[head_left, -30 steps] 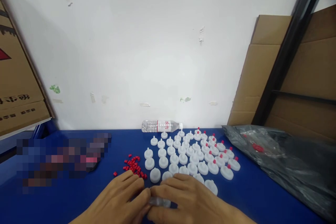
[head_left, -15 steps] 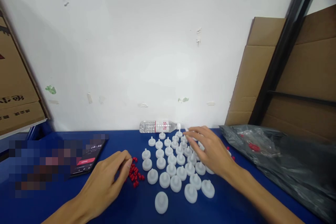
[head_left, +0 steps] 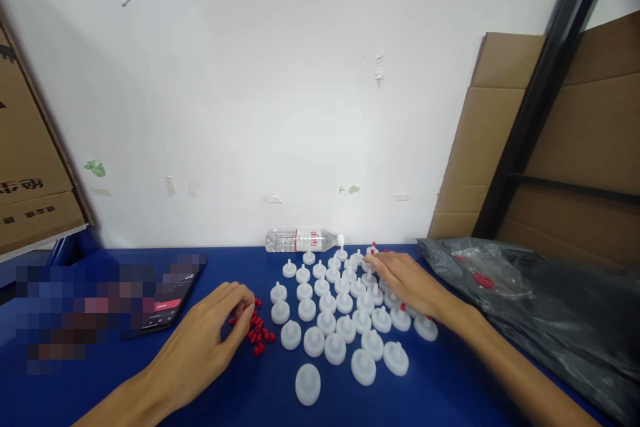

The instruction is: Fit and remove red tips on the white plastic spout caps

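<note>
My left hand (head_left: pixel 207 337) rests on the blue table, thumb and index finger pinched together beside a small pile of red tip caps (head_left: pixel 257 330); what the pinch holds, if anything, is hidden. Farther back on the right, my right hand (head_left: pixel 407 280) reaches over the white nozzle caps (head_left: pixel 335 349), its fingers closed at a white nozzle cap (head_left: pixel 369 267) near the back of the group. A red tip shows just by those fingertips. Several nozzle caps on the right side carry red tips, partly hidden by the hand; the others in front have bare white spouts.
A clear water bottle (head_left: pixel 305 241) lies along the wall behind the caps. On the left are a phone (head_left: pixel 167 300) and a cardboard box (head_left: pixel 35 167). Dark plastic sheeting (head_left: pixel 545 307) covers the right side, a clear bag with red pieces on it. Cardboard panels (head_left: pixel 480 140) stand behind.
My right hand has moved slightly right and lower over the caps, uncovering red-tipped ones on the right. My left hand has barely moved, still beside the red pile.
</note>
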A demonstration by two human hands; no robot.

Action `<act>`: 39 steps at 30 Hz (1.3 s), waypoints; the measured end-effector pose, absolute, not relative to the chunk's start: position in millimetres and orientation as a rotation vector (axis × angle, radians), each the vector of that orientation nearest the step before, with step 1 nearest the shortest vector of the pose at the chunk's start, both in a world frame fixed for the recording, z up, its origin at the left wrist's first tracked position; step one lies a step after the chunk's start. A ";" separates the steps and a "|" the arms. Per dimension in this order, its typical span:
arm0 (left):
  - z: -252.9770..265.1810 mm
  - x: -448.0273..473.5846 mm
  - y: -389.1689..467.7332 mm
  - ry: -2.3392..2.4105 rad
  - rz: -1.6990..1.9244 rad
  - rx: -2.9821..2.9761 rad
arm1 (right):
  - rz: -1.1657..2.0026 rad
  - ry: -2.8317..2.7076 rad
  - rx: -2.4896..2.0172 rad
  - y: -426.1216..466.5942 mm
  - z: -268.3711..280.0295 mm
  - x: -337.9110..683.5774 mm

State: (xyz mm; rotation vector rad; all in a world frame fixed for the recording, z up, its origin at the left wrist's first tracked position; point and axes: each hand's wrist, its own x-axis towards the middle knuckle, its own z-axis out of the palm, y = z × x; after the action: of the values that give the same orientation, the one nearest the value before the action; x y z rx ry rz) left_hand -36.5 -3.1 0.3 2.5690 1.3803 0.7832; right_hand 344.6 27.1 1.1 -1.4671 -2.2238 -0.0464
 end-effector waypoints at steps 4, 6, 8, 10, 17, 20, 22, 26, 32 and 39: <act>-2.4 -37.9 -1.4 1.389 0.769 2.569 | -0.037 -2.228 -1.487 27.2 1.7 344.7; -3.9 -38.3 0.2 1.400 0.748 2.569 | -0.051 -2.212 -1.507 29.3 4.7 349.2; -5.1 -38.3 1.6 1.402 0.733 2.569 | -0.078 -2.167 -1.547 31.9 9.6 357.9; -6.0 -37.9 2.6 1.396 0.718 2.572 | -0.105 -2.108 -1.599 34.8 14.4 369.2; -9.9 -39.9 3.9 1.387 0.610 2.573 | -0.045 -2.083 -1.721 43.2 4.3 392.6; -12.5 -41.6 4.5 1.384 0.583 2.581 | 0.021 -2.124 -1.718 45.6 -7.5 391.1; -13.8 -41.9 5.2 1.387 0.572 2.584 | 0.039 -2.118 -1.724 47.0 -13.4 390.0; -14.6 -41.1 6.4 1.385 0.554 2.593 | 0.011 -2.067 -1.707 48.3 -13.1 390.6; -8.6 -38.7 3.6 1.379 0.619 2.579 | -0.059 -2.017 -1.512 35.7 16.0 379.4; 2.9 -30.0 -18.7 1.214 0.855 2.642 | -0.156 -2.214 -0.981 -10.4 25.5 303.3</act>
State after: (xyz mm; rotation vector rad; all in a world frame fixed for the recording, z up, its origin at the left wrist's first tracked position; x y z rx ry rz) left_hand -30.0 -18.7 2.9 2.6422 1.2142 0.8554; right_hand 303.3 -10.4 25.5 -0.9810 -2.2141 -0.1561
